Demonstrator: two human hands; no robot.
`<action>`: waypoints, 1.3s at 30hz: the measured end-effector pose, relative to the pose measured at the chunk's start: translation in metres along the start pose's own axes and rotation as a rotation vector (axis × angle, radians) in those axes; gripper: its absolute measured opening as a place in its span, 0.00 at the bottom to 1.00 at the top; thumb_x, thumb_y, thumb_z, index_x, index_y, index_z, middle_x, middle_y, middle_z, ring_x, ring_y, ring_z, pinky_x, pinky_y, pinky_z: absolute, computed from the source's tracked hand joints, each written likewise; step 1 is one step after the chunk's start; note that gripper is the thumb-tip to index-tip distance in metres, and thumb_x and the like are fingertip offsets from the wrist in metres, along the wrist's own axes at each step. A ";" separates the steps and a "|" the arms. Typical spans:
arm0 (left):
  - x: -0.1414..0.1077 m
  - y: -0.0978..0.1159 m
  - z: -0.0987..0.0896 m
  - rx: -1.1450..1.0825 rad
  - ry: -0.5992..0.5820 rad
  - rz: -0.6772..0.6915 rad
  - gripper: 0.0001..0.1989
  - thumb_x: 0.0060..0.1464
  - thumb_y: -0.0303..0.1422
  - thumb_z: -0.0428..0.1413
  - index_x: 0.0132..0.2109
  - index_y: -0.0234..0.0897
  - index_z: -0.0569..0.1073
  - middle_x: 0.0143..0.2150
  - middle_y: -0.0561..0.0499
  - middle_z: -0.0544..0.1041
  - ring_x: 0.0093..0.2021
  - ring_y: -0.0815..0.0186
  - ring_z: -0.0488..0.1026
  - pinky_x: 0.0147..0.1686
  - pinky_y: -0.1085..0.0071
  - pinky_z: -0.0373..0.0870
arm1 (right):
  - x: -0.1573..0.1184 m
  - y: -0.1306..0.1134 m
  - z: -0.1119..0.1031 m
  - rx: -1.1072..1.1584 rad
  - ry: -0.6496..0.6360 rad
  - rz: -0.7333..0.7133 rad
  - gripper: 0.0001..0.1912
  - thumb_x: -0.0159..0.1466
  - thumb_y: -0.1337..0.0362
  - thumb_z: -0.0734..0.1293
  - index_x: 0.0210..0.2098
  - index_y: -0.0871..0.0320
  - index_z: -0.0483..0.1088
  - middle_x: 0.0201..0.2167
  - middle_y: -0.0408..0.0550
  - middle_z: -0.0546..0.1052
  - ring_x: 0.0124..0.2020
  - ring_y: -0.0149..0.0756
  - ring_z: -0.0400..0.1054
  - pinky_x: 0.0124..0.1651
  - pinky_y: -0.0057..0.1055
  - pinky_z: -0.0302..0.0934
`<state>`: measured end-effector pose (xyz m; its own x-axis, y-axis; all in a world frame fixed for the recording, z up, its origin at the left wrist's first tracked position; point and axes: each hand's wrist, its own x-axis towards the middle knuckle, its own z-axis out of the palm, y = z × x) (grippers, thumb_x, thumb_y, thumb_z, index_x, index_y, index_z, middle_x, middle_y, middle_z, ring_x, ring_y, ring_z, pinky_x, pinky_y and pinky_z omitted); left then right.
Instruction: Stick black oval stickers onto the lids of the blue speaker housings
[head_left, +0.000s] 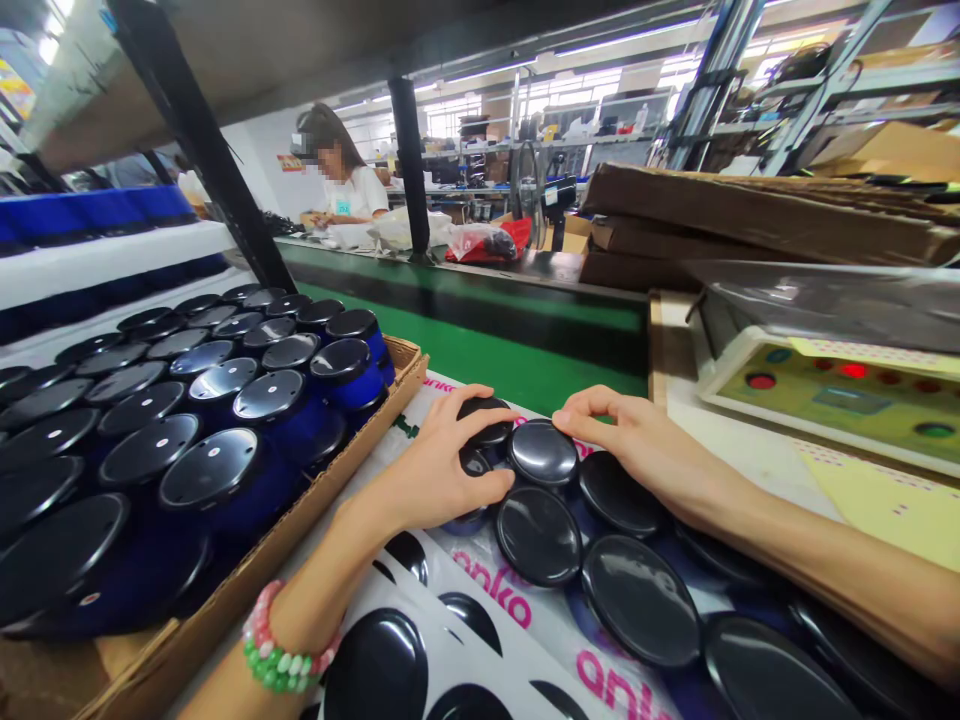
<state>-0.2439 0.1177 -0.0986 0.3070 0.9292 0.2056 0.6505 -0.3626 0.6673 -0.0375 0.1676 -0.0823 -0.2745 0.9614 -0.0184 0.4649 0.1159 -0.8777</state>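
Note:
A blue jar with a glossy black lid (544, 452) stands between my hands. My left hand (439, 465) curves around its left side, thumb and index fingertips at the lid's edge. Under the left fingers sits another black-lidded jar (487, 428), partly covered. The thumb and forefinger of my right hand (637, 440) are pinched together at the lid's upper right rim; whatever lies between them is hidden. Several more black-lidded jars (640, 600) stand close by on plastic printed with pink letters (491, 590). A white sheet bearing black ovals (379, 665) lies beside my left forearm.
At left, a cardboard tray (401, 375) holds rows of blue jars with black tops (214, 468). Beyond runs a green belt (480, 340). A control box with lit buttons (847, 395) and flattened cardboard (750, 215) are at right. Another person (352, 190) sits across the belt.

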 end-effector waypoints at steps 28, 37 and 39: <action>-0.001 0.002 -0.002 0.087 0.015 0.020 0.22 0.53 0.34 0.56 0.55 0.43 0.68 0.61 0.47 0.58 0.62 0.58 0.54 0.62 0.58 0.53 | -0.002 0.004 0.003 -0.255 0.045 -0.142 0.11 0.58 0.56 0.63 0.24 0.56 0.63 0.32 0.44 0.70 0.30 0.34 0.63 0.34 0.32 0.56; -0.008 0.023 0.003 0.445 0.005 0.376 0.18 0.61 0.41 0.50 0.54 0.40 0.70 0.56 0.48 0.71 0.59 0.56 0.60 0.58 0.55 0.50 | 0.009 0.003 -0.001 -0.202 0.133 -0.293 0.11 0.55 0.61 0.66 0.36 0.57 0.63 0.36 0.47 0.68 0.39 0.37 0.65 0.41 0.35 0.61; -0.006 0.025 0.003 0.422 0.006 0.356 0.16 0.60 0.41 0.51 0.51 0.40 0.72 0.55 0.48 0.72 0.59 0.56 0.61 0.58 0.55 0.49 | -0.008 -0.021 -0.020 -0.206 0.161 -0.316 0.11 0.56 0.62 0.66 0.37 0.58 0.64 0.37 0.47 0.69 0.40 0.37 0.65 0.43 0.34 0.60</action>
<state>-0.2273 0.1027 -0.0853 0.5553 0.7442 0.3713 0.7299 -0.6500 0.2113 -0.0282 0.1629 -0.0541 -0.3028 0.8956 0.3260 0.5421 0.4432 -0.7139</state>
